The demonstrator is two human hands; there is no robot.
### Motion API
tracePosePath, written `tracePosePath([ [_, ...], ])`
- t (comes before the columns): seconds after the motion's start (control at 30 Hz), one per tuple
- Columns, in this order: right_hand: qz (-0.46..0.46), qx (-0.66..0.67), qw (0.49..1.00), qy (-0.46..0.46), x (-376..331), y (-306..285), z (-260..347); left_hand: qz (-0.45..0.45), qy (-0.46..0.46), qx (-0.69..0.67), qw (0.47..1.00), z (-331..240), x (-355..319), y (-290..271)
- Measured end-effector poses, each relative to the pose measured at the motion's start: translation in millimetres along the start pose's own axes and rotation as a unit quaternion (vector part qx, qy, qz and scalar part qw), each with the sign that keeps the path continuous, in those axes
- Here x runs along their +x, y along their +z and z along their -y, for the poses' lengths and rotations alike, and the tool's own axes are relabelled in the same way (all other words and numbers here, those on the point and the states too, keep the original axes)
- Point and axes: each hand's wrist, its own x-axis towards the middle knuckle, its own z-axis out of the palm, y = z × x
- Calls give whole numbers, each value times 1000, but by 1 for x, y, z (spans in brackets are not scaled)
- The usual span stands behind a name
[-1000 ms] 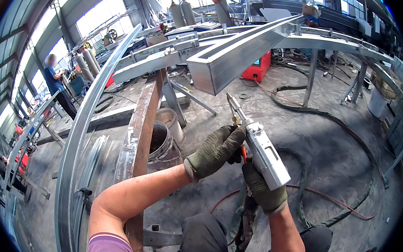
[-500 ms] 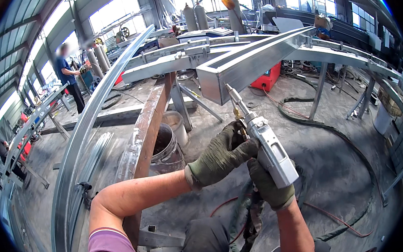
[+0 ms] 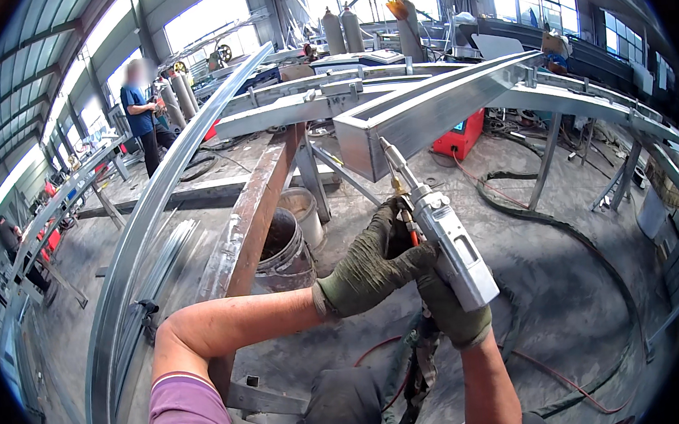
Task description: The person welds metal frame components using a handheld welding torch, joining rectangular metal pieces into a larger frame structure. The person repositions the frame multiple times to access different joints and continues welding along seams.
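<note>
I hold a silver welding gun (image 3: pixel 455 247) by its body in my gloved right hand (image 3: pixel 455 308), whose fingers are mostly hidden beneath it. My gloved left hand (image 3: pixel 375 261) is closed around the front of the gun, at the thin brass-coloured wire guide (image 3: pixel 400 187) below the nozzle. The fingertips of that hand are partly hidden. The nozzle tip rests at or very near the corner edge of a rectangular metal frame (image 3: pixel 428 125) with mitred ends. Both gloves are dark green.
A rusty brown beam (image 3: pixel 256 210) and long silver tube (image 3: pixel 131 252) run along my left, with buckets (image 3: pixel 285 252) beside the beam. Dark hoses (image 3: pixel 576 233) curve over the floor at right. A red machine (image 3: pixel 461 135) stands behind the frame. Another person (image 3: pixel 140 116) stands far left.
My view has shifted slightly, so the background sits further right. The gun stays at the frame's corner, and both hands keep their hold. An orange-red part shows more by my left fingers.
</note>
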Motion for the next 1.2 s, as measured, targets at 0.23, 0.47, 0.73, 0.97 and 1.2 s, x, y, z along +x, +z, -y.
tracePosePath([
  [0.23,-5,-17,998,-55,6,5,-15,-21,12,16,1000,0,4,0],
  [0.47,-8,-28,998,-52,3,8,-30,-33,16,28,999,0,5,-2],
  [0.73,-2,-18,1000,-21,3,8,-23,-27,22,38,999,-3,5,-3],
  [0.97,-5,-68,996,-55,5,8,-23,-28,24,55,998,-3,5,-5],
  [1.2,8,-70,997,-42,6,4,-26,-28,19,76,997,-1,4,-7],
])
